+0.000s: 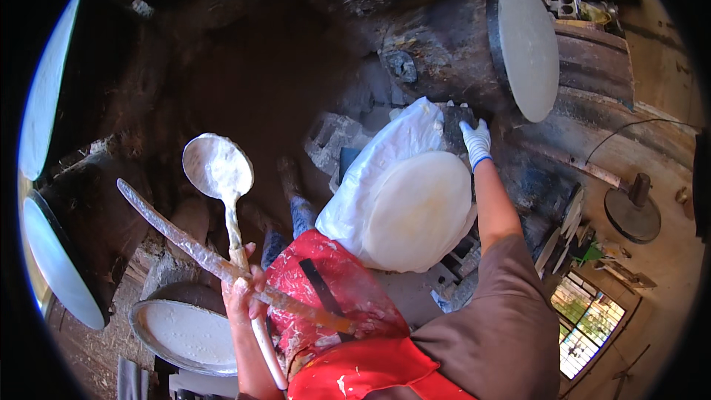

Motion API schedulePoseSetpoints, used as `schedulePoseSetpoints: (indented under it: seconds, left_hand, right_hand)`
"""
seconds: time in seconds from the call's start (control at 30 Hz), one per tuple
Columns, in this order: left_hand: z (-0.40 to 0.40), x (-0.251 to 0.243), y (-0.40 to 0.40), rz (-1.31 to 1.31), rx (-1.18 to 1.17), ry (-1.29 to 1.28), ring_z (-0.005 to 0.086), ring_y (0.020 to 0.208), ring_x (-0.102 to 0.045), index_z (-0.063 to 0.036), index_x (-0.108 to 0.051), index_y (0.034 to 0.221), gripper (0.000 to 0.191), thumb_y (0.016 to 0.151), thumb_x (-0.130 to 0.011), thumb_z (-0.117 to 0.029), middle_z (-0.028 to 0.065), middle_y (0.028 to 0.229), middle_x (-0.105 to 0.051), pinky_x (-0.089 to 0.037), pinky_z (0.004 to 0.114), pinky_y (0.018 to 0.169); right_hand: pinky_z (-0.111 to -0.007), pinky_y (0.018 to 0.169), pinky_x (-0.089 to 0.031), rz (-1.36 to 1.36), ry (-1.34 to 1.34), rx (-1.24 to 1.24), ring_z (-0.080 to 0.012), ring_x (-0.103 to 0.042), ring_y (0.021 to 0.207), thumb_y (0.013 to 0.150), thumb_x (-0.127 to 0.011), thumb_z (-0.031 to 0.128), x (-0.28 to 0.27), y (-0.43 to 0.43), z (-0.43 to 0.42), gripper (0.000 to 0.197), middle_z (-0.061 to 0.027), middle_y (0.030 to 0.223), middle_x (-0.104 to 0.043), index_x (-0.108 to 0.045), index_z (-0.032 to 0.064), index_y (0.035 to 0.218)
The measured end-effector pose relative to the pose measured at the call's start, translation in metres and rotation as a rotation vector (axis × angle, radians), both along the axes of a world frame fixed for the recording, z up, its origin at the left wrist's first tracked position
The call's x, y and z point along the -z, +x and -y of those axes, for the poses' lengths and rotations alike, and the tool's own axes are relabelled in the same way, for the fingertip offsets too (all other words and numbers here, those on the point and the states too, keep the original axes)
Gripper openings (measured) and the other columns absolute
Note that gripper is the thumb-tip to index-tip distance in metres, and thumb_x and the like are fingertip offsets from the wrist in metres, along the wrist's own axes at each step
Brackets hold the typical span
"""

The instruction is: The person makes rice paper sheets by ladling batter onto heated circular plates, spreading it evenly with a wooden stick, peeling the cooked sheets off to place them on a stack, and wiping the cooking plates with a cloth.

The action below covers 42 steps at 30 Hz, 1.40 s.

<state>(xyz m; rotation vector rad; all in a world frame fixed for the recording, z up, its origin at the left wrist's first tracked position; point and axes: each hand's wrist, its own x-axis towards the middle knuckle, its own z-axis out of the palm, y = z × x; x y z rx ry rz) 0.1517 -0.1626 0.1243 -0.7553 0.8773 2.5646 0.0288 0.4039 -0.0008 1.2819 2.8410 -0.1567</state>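
My bare left hand grips the handle of a ladle coated in white batter, together with a long curved flat blade that crosses it. Below and left of that hand, a wide basin contains white batter. Before me lies a pale stack of thin round sheets, with white plastic sheeting along its far left side. My right hand, in a white glove with a blue cuff, is just beyond the stack, fingers apart, beside a dark block. Whether it touches the block is unclear.
Drum-like stoves with pale round tops stand around me: one top at upper right, others along the left. A round dark plate with a post is at right, near a barred window. Rubble lies behind the plastic.
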Motion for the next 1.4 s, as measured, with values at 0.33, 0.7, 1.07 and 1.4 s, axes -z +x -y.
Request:
schedulePoseSetpoints:
  seconds: [0.33,0.7,1.07,1.4]
  left_hand:
    - [0.012,-0.050,0.017,-0.065,-0.031,0.083,0.0046,0.029,-0.026,0.0074,-0.032,0.123,0.064,0.077,-0.062,-0.025,0.0073,0.066,-0.043,-0.025,0.016,0.026]
    - [0.108,-0.129,0.108,-0.238,-0.340,0.042,0.0021,0.033,-0.030,0.0045,-0.035,0.123,0.062,0.076,-0.063,-0.025,0.0073,0.071,-0.051,-0.026,0.013,0.031]
    - [0.218,-0.134,0.198,-0.362,-0.905,0.119,0.0016,0.035,-0.033,0.0036,-0.029,0.127,0.052,0.085,-0.053,-0.016,0.0067,0.077,-0.049,-0.029,0.012,0.031]
    - [0.238,-0.128,0.185,-0.321,-1.222,0.196,0.0029,0.035,-0.039,0.0001,-0.019,0.132,0.055,0.088,-0.049,-0.014,0.0034,0.078,-0.046,-0.033,0.013,0.030]
  right_hand:
    - [-0.034,0.074,-0.046,-0.143,-0.512,-0.224,-0.0256,-0.061,0.085,0.067,-0.071,0.027,-0.030,-0.001,0.012,0.039,-0.0129,0.093,-0.064,-0.062,0.0009,0.095]
    - [-0.038,0.089,-0.044,-0.174,-2.091,-0.163,-0.0237,-0.055,0.101,0.080,-0.058,0.018,-0.209,0.025,0.445,0.039,-0.0112,0.112,-0.056,-0.050,-0.0007,0.114]
    - [-0.030,0.078,-0.045,-0.620,-1.364,-1.545,-0.0209,-0.057,0.083,0.065,-0.063,-0.004,-0.250,0.006,0.692,0.029,-0.0060,0.087,-0.060,-0.064,0.0064,0.092]
    - [-0.036,0.077,-0.044,-0.927,-0.735,-2.063,-0.0258,-0.055,0.088,0.054,-0.066,0.012,-0.274,-0.028,0.752,0.021,-0.0035,0.092,-0.061,-0.067,0.0186,0.074]
